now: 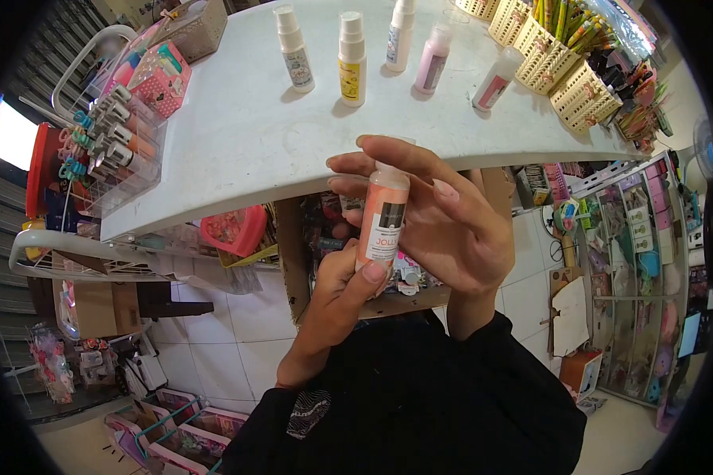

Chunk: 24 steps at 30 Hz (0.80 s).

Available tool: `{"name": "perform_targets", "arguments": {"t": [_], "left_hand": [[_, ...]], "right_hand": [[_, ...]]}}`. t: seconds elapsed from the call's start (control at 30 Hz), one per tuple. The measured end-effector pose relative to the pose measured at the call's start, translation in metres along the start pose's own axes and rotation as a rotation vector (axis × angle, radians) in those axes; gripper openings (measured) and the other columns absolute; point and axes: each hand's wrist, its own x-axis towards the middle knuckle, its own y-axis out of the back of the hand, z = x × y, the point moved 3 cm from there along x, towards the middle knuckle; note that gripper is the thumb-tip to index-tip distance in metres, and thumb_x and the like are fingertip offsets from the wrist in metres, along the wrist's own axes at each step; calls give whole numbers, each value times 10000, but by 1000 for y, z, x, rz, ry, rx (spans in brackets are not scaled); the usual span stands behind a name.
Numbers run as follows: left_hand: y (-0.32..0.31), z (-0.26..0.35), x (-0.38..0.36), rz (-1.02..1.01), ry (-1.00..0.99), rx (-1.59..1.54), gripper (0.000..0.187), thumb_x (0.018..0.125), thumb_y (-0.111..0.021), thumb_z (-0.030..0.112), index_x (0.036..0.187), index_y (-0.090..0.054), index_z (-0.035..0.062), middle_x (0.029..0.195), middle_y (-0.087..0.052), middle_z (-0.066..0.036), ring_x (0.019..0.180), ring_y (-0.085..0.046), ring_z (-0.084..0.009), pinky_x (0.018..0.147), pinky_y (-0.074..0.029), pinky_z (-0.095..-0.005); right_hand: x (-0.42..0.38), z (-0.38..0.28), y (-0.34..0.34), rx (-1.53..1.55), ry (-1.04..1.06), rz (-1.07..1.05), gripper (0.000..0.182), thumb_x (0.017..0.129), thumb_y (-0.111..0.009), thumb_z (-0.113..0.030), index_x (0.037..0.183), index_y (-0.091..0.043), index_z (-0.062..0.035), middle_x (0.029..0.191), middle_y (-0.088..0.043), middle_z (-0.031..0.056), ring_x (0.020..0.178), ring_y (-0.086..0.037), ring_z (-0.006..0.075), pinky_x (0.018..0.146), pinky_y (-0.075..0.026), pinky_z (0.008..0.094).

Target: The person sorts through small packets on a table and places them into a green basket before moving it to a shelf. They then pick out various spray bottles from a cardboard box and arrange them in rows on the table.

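Observation:
My left hand [333, 305] is wrapped round the lower part of a small bottle [387, 210] with an orange and white label reading "JOLLY". The bottle stands nearly upright, tilted a little, in front of the table edge. My right hand [459, 229] is open, palm toward the bottle, its fingers stretched out behind and over the bottle's top. On the white table [230, 103] beyond stand a white spray bottle [295, 59], a yellow-labelled spray bottle [352, 67], another white spray bottle [400, 39], a pink bottle [433, 63] and a tilted clear bottle [495, 83] with a dark pink label.
Below the table edge is an open cardboard box [289, 261] of small goods. A clear rack [127, 170] of bottles stands at the table's left, cream baskets [582, 99] with pencils at its right. A red container [234, 229] sits lower left; stocked shelves [634, 297] line the right.

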Motion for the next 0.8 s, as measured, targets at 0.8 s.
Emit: {"name": "perform_targets", "arguments": {"t": [0.8], "left_hand": [[36, -46, 13, -121, 247, 461, 465, 839, -331, 422, 747, -483, -7, 589, -455, -84, 542, -401, -183, 535, -342, -270]], "right_hand": [[17, -15, 36, -1398, 495, 341, 289, 747, -538, -109, 1025, -540, -31, 1014, -426, 151, 917, -464, 249, 799, -377, 328]]}}
